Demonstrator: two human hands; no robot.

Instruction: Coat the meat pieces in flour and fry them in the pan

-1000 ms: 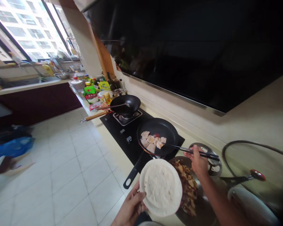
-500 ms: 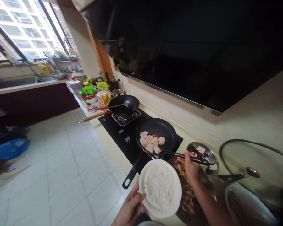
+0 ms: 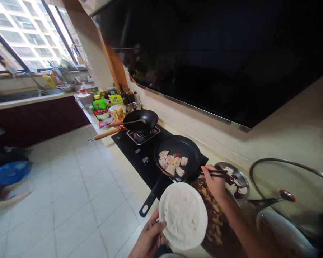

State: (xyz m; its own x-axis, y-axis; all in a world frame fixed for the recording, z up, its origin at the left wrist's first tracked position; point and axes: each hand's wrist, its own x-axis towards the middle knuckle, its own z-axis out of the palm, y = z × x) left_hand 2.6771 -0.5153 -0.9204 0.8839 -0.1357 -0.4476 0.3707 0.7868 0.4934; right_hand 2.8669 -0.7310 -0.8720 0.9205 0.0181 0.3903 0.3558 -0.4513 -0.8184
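Note:
My left hand (image 3: 152, 233) grips the rim of a white plate (image 3: 183, 215) whose surface is coated with white powder. Dark chopsticks (image 3: 215, 173) are held in my right hand (image 3: 215, 182), which is beside the frying pan (image 3: 190, 147); their tips point towards the pan's near right edge. Several pale, coated pieces of food (image 3: 171, 161) lie in the pan's left and front part. Below my right hand stands a large pan of brown cooked food (image 3: 214, 222), partly hidden by the plate and my forearm. A metal bowl (image 3: 242, 175) with dark and white pieces is just behind that hand.
A black wok (image 3: 150, 116) with a spatula in it sits on the far burner of the hob (image 3: 129, 148). A glass lid (image 3: 307, 186) leans at the right. The range hood (image 3: 204, 64) hangs overhead. Bottles and bags (image 3: 99, 107) crowd the counter's far end.
My right hand has drawn the chopsticks back from the front right food piece, towards the right and slightly up. The plate in my left hand stays nearly in place.

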